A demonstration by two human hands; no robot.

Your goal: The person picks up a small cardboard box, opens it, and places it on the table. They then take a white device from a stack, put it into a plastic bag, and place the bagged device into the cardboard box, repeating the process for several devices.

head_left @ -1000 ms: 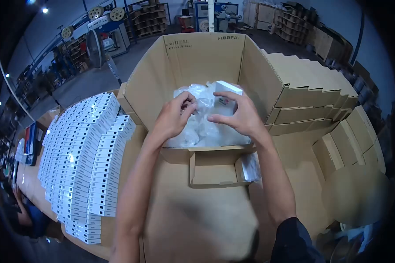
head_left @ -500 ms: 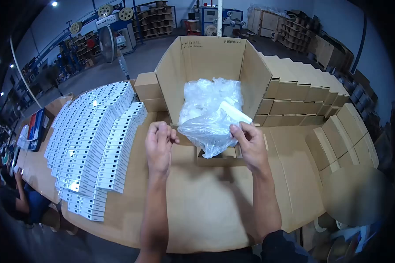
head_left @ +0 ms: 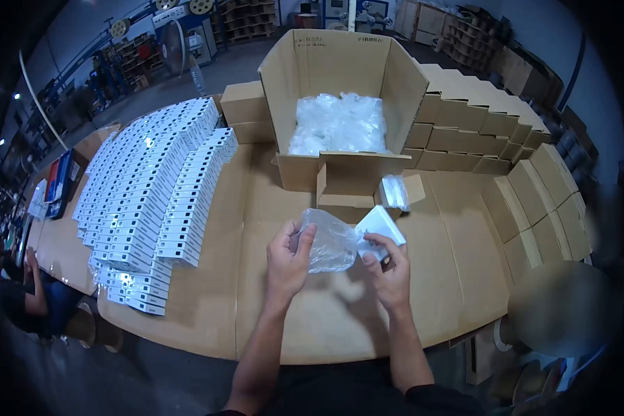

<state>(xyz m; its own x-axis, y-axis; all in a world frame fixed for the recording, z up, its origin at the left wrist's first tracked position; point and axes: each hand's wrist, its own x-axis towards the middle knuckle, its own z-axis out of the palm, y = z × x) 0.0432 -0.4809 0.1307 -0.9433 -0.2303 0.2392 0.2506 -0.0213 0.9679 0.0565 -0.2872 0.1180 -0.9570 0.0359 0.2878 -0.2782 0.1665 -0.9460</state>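
Observation:
My left hand (head_left: 289, 258) pinches a clear plastic bag (head_left: 329, 243) between thumb and fingers, in front of me over the table. Beside it, my right hand (head_left: 388, 276) grips a flat white box (head_left: 379, 232), tilted, with faint marks on its face. The bag's right end reaches the fingers of my right hand. Just beyond both hands stands a small open carton (head_left: 350, 186) with its flaps up. At its right side sits a white piece in clear wrap (head_left: 395, 193).
Behind the small carton, a large open carton (head_left: 402, 83) holds a heap of clear plastic bags (head_left: 340, 125). Rows of white boxes (head_left: 142, 187) are stacked at left. Brown cartons (head_left: 475, 118) line the right side. A person (head_left: 31, 284) sits at far left.
Both hands have come down and nearer to me with the bag and white box. My left hand has taken hold of the bag. The small carton and wrapped piece now show fully.

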